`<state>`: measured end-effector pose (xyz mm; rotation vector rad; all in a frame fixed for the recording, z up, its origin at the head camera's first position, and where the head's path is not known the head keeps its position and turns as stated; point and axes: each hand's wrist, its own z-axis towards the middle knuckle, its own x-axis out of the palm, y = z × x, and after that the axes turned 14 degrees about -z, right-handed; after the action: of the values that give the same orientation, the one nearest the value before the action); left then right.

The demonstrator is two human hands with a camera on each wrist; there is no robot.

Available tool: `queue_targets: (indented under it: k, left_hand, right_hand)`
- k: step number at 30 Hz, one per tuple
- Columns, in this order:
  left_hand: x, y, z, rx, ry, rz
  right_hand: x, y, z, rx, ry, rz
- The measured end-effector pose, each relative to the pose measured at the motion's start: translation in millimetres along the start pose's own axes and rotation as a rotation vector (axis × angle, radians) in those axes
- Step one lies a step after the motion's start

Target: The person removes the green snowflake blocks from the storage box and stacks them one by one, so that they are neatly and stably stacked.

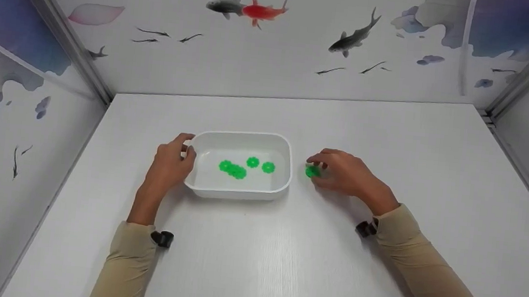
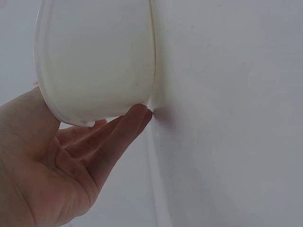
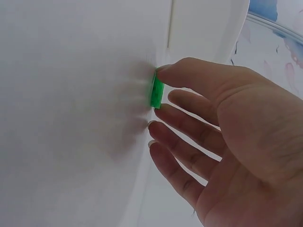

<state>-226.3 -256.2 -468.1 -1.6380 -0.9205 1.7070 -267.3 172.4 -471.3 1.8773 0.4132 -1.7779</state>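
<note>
A white plastic tub (image 1: 238, 197) stands on the table, several green flower-shaped discs (image 1: 253, 162) lying flat on its floor; some overlap. At its left end, my left hand (image 1: 171, 164) grips the wall. The left wrist view shows that hand's fingers (image 2: 118, 137) against the tub's outer side (image 2: 97, 71), with the thumb tip hidden behind the rim. Just right of the tub, my right hand (image 1: 344, 173) pinches another green disc (image 1: 312, 171) at the tabletop. Seen from the right wrist, this disc (image 3: 157, 92) is edge-on between thumb and fingertips.
The white table (image 1: 244, 258) meets a back wall (image 1: 272, 71) printed with fish and petals. Side walls (image 1: 28, 130) close it in on the left and right. A small black device (image 1: 164, 239) is at each sleeve cuff.
</note>
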Motion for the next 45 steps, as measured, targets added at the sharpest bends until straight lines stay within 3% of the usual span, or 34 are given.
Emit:
queue_targets:
  k: [30, 45]
  left_hand:
    - [0.1, -2.5, -1.8, 0.037, -0.017, -0.001]
    - [1.1, -0.4, -2.1, 0.013, -0.015, 0.024]
  right_hand:
    - [-1.8, -0.6, 2.4, -0.002, 0.013, 0.014]
    - [0.6, 2.5, 2.0, 0.012, 0.011, 0.007]
